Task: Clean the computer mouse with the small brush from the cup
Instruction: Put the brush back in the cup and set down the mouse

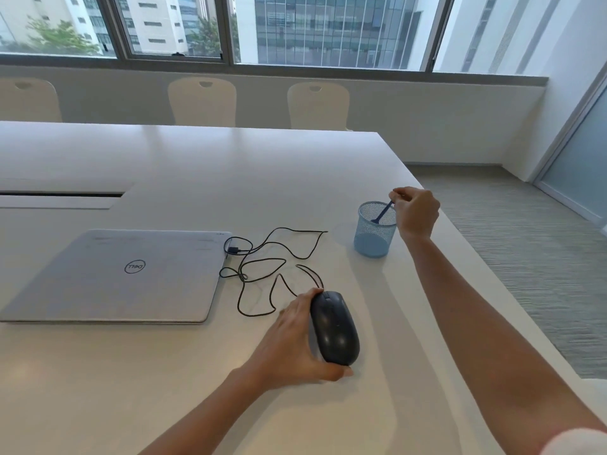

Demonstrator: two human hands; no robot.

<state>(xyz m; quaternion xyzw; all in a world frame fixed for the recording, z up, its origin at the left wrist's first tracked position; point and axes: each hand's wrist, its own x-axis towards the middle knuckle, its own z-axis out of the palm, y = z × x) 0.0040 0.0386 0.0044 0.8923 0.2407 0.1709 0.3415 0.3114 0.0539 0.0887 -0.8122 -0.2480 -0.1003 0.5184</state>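
Left hand (292, 343) cupped the black computer mouse (334, 326) on the white counter (197, 165) | right hand (415, 213) fingers (399, 194) pinched the small blue brush (383, 213) handle, slanting up-right out of the mesh cup (374, 229) | mouse lay near-left of brush.

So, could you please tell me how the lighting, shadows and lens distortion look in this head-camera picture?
Head view: soft daylight from the windows, with a pale sheen but no harsh glare on the table; faint shadows lie beside the mouse and the mesh cup; the wide lens bows the table edge and stretches the right forearm; the carpet at the right looks smeared.
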